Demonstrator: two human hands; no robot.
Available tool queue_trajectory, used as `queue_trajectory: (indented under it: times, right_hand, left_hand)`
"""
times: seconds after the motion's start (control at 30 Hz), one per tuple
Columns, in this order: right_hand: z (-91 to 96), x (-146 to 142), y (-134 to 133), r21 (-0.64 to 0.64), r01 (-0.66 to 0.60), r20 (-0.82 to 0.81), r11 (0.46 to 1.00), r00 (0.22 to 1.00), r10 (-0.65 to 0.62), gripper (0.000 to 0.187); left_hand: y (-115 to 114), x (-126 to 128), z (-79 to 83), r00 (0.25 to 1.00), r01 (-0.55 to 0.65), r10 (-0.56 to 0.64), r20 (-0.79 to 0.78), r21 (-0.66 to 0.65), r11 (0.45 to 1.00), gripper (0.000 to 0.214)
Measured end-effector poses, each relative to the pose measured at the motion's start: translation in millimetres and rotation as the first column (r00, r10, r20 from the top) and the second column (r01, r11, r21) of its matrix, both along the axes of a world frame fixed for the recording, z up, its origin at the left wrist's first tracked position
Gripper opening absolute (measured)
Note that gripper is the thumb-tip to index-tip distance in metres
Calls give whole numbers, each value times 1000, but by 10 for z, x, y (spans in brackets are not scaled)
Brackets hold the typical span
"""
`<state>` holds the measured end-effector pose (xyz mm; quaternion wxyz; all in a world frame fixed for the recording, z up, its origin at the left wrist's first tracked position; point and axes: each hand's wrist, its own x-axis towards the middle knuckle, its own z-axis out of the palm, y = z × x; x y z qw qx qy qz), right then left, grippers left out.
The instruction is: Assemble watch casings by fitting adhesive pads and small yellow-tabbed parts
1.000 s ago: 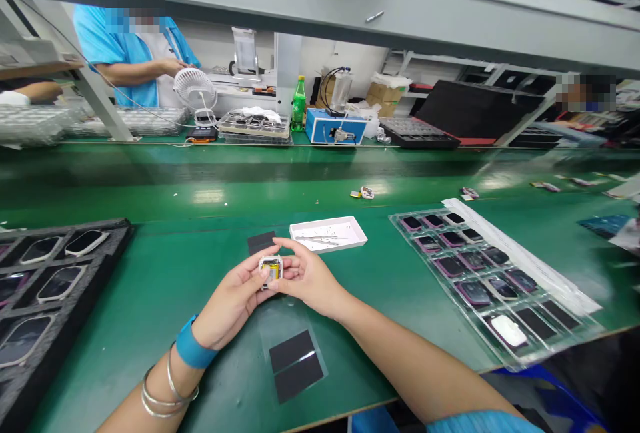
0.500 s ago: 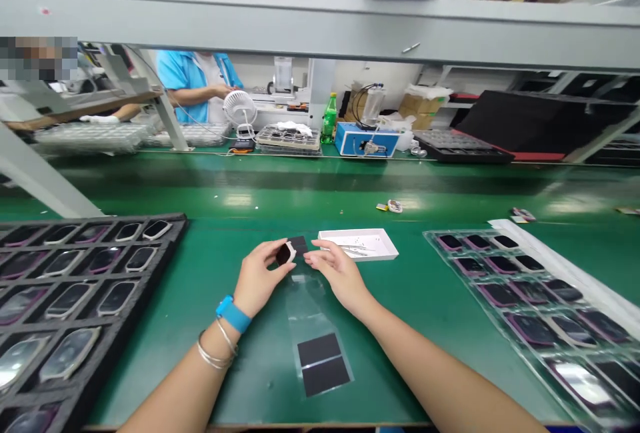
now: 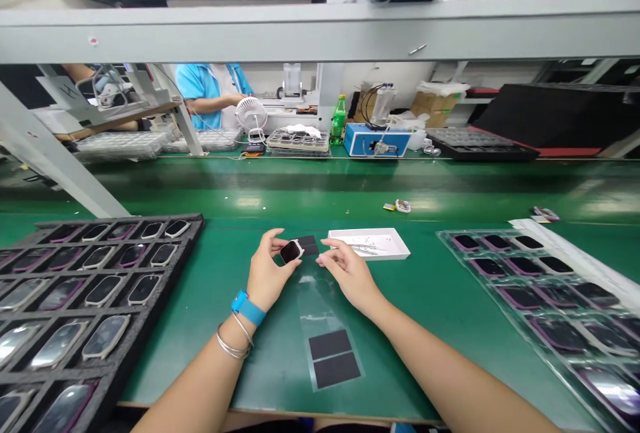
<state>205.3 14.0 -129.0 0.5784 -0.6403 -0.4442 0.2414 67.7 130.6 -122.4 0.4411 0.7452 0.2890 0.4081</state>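
My left hand (image 3: 269, 268) grips a smartwatch body (image 3: 291, 252) by its edges between thumb and fingers, its dark screen tilted up. To the right of it, a small gap away, is my right hand (image 3: 350, 274). Its thumb and fingertips are drawn together; whatever they hold, if anything, is too small to make out. Behind the watch lies a dark square sheet (image 3: 309, 244). Nearer me on the green bench is a clear film strip with black rectangular pieces (image 3: 336, 372). A shallow white box (image 3: 400, 246) with tweezers (image 3: 367, 248) sits beyond my right hand.
A black foam tray of watch bodies (image 3: 165, 286) stands at left, a clear plastic tray of them (image 3: 487, 286) at right. Across the bench are a fan (image 3: 251, 115), a green bottle (image 3: 339, 120), a blue machine (image 3: 376, 141) and a person in blue (image 3: 207, 96). A shelf beam (image 3: 300, 36) spans above.
The view has shifted, so everything sits further right. The watch's screen now faces me more, and my right fingertips have drawn slightly away from it.
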Motion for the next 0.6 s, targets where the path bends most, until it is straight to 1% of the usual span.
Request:
queue_trajectory:
  times: [0.27, 0.33, 0.43, 0.53, 0.6]
  right_hand:
    - [7, -17, -4, 8, -34, 47, 999, 998, 33, 32]
    - [13, -20, -5, 0, -37, 58, 999, 998, 37, 32]
    - [21, -17, 1, -19, -39, 71, 999, 997, 40, 32]
    - [18, -7, 1, -38, -46, 86, 998, 995, 49, 33]
    - [9, -1, -12, -56, -48, 102, 997, 993, 54, 35]
  left_hand:
    - [-17, -21, 32, 999, -14, 18, -45, 75, 997, 58]
    - [-20, -23, 42, 1000, -4, 4, -17, 21, 1000, 57]
    - [-21, 2, 50, 999, 21, -15, 52, -112, 993, 57]
    - [-34, 45, 57, 994, 30, -7, 106, -211, 977, 60]
    - [-63, 26, 91, 988, 25, 20, 151, -296, 955, 61]
